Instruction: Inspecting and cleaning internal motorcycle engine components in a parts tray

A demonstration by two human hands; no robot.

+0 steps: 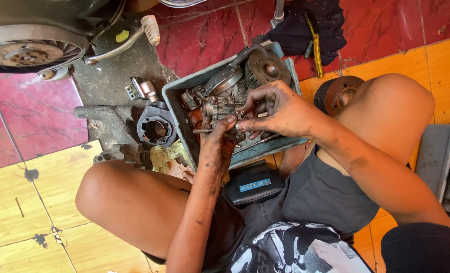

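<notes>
Head camera is looking down on a person sitting on a tiled floor with knees spread, both grease-blackened hands working over a grey plastic tray [177, 108] of engine parts. Left hand [216, 146] is coming up from below, fingers closed round the underside of a small metal carburettor [218, 107], thumb pressing against its side. Right hand [275, 108] is reaching in from the right, thumb and forefinger pinching at a small fitting on the carburettor's right face; what the fingertips are gripping is too small to tell. Carburettor is sitting just above the tray's middle, touching both hands. Behind it in the tray are lying a round flywheel-like disc [268, 67] and a curved chrome cover [224, 81]. Left of the tray, a dark finned engine cylinder [156, 127] is resting on a bare concrete patch. Beside the right knee a round rusty-brown part [339, 93] is lying on the orange tile. Near the lap, a dark flat case [253, 186] is lying just below the tray.
</notes>
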